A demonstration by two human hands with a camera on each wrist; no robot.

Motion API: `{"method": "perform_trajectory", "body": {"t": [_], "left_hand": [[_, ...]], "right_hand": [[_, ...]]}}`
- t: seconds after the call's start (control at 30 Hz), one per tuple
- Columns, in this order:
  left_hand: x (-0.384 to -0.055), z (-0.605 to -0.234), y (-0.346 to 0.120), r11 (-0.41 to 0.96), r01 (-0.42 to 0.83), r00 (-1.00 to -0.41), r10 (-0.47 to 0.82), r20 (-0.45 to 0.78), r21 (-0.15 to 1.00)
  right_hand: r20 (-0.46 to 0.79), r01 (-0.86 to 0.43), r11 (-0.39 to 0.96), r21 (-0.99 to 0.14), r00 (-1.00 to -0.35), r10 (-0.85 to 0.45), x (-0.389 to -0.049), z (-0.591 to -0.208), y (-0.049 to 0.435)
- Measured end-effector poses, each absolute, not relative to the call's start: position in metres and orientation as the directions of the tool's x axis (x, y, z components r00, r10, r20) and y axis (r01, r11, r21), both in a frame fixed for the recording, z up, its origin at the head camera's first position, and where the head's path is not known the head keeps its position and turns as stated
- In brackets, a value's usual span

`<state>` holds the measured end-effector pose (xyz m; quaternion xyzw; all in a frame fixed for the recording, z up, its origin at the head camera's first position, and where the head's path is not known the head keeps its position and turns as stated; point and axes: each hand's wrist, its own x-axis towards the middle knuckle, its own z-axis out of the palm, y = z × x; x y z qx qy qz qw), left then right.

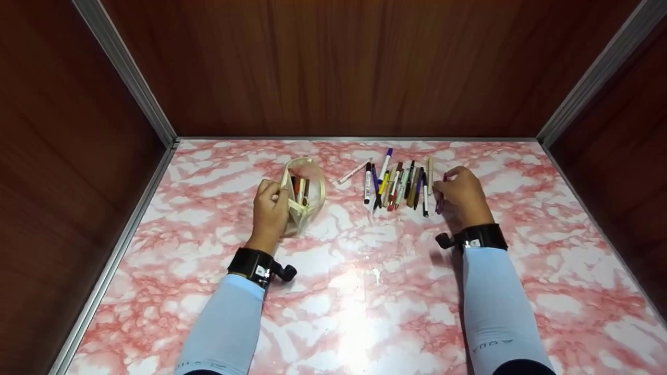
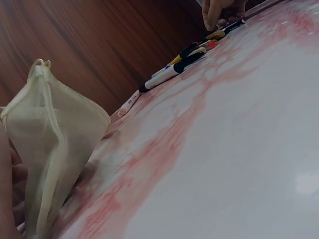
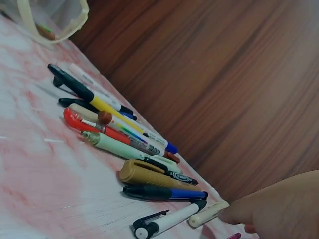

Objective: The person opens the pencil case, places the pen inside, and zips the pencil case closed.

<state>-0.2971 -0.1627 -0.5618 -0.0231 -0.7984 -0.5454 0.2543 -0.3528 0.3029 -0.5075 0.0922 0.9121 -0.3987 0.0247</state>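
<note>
My left hand (image 1: 271,204) grips the side of a cream mesh pencil pouch (image 1: 319,194), its mouth open and several pens (image 1: 301,190) inside. In the left wrist view the pouch (image 2: 65,129) stands upright against the fingers. At the right end of a row of loose pens, my right hand (image 1: 462,192) pinches a magenta pen (image 1: 439,204). Only a bit of that pen (image 3: 234,236) shows in the right wrist view. Beside the right fingertips lies a cream pen (image 3: 207,215), with a white pen with black ends (image 3: 172,220) next to it.
Between the hands lie several pens and markers, among them a black-and-white marker (image 1: 367,183), a yellow pen (image 1: 383,183) and a brown marker (image 3: 154,177). A white pen (image 1: 354,171) lies slanted near the pouch. Wooden panels (image 1: 333,67) enclose the marbled table (image 1: 333,291).
</note>
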Motion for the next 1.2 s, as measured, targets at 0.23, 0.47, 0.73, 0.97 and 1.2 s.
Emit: {"method": "perform_trajectory", "body": {"t": [0.23,0.47,0.73,0.97,1.2], "left_hand": [[-0.297,-0.561,-0.164,0.542,0.268,-0.856,-0.245,0.455,0.797],[-0.298,-0.563,-0.164,0.503,0.336,-0.833,-0.235,0.500,0.796],[-0.297,-0.563,-0.164,0.489,0.391,-0.802,-0.235,0.549,0.780],[-0.299,-0.565,-0.164,0.478,0.428,-0.804,-0.187,0.565,0.767],[-0.300,-0.565,-0.164,0.458,0.425,-0.818,-0.175,0.548,0.781]], "right_hand": [[-0.124,0.185,0.748,-0.638,-0.983,0.137,-0.354,-0.506,0.300],[-0.082,0.157,0.748,-0.645,-0.987,0.136,-0.355,-0.507,0.301],[-0.030,0.131,0.683,-0.719,-0.987,0.157,-0.354,-0.507,0.302],[0.080,0.073,0.692,-0.718,-0.979,0.186,-0.362,-0.502,0.300],[0.090,0.013,0.597,-0.802,-0.986,0.141,-0.364,-0.489,0.292]]}}
